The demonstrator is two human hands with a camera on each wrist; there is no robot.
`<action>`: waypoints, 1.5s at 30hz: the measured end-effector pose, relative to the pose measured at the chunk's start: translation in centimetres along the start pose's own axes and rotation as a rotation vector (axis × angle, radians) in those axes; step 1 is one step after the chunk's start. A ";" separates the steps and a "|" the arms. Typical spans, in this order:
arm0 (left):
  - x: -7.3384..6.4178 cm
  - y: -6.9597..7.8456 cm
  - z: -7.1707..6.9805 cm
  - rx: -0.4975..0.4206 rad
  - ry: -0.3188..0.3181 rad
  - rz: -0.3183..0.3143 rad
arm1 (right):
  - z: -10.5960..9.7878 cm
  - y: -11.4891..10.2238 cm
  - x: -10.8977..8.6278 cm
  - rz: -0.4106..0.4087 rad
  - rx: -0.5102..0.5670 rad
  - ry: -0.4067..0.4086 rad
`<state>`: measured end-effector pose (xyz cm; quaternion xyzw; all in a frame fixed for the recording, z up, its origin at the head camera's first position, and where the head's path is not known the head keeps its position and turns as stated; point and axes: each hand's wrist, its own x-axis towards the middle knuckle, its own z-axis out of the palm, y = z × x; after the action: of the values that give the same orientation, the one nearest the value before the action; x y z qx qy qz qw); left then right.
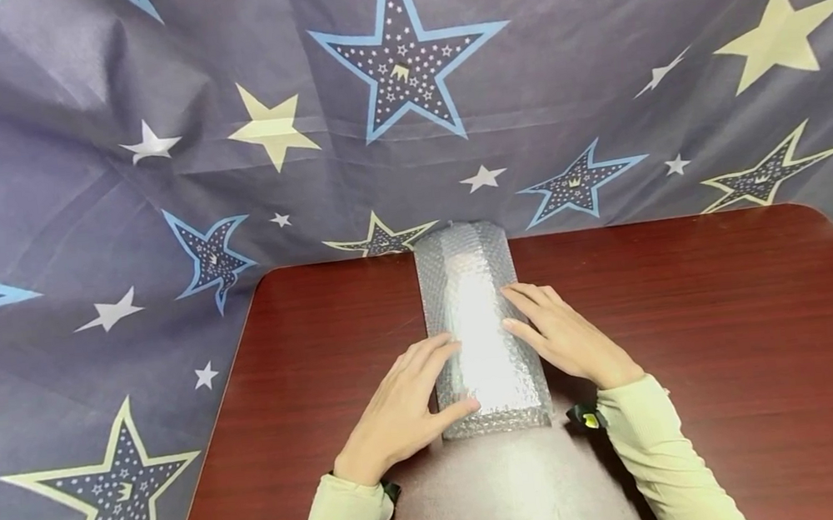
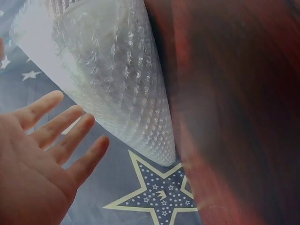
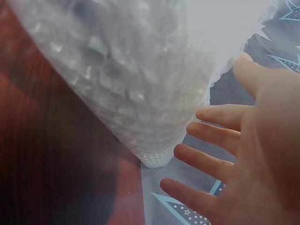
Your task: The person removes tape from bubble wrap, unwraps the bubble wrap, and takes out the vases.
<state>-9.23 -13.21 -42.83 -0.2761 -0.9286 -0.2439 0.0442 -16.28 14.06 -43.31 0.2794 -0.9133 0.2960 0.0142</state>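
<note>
A long strip of clear bubble wrap (image 1: 478, 321) lies on the dark red table, running from near the person toward the curtain, with a bright glare down its middle. At its left edge is the left hand (image 1: 400, 400), fingers extended and thumb spread over the near left part. The right hand (image 1: 562, 334) is at the right edge, farther up, its fingers reaching toward the wrap. In the left wrist view the left hand's fingers (image 2: 77, 126) are straight beside the bubble wrap (image 2: 112, 70). The right wrist view likewise shows straight fingers (image 3: 206, 159) beside it. Whether either hand touches the wrap, I cannot tell.
The wooden table (image 1: 692, 309) extends to both sides of the wrap. Behind it and along the left hangs a grey-blue curtain (image 1: 348, 174) printed with stars. Dark bands sit at both wrists, one with a yellow-green tag (image 1: 591, 421).
</note>
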 end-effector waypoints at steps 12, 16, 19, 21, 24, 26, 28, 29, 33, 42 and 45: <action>0.1 0.2 0.2 0.043 -0.002 0.037 | 0.3 -0.2 0.4 -0.007 0.003 -0.001; 0.2 0.2 0.3 0.043 -0.007 0.032 | 0.5 -0.2 0.4 -0.002 0.006 -0.003; 0.2 0.2 0.3 0.044 -0.010 0.030 | 0.6 -0.2 0.4 -0.010 0.011 0.002; 0.1 0.2 0.3 0.048 -0.009 0.031 | 0.7 -0.2 0.4 -0.018 0.017 0.008; 0.1 0.2 0.3 0.055 -0.005 0.039 | 0.8 -0.2 0.5 -0.028 0.036 0.016; 0.0 0.1 0.3 0.059 0.001 0.045 | 1.0 -0.2 0.6 -0.033 0.050 0.022; 0.0 0.1 0.3 0.057 0.005 0.051 | 1.1 -0.2 0.6 -0.032 0.068 0.027; 0.1 0.1 0.3 0.055 0.007 0.053 | 1.1 -0.2 0.7 -0.031 0.075 0.030; 0.1 0.2 0.3 0.048 0.002 0.051 | 1.2 -0.2 0.7 -0.025 0.104 0.041; 0.1 0.2 0.4 0.059 0.003 0.052 | 1.1 -0.4 0.8 -0.017 0.126 0.047; 0.1 0.2 0.3 0.062 0.004 0.054 | 1.1 -0.4 0.8 -0.016 0.128 0.051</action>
<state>-9.18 -12.81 -43.01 -0.2993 -0.9278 -0.2142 0.0611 -16.59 12.76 -43.80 0.2793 -0.8896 0.3608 0.0217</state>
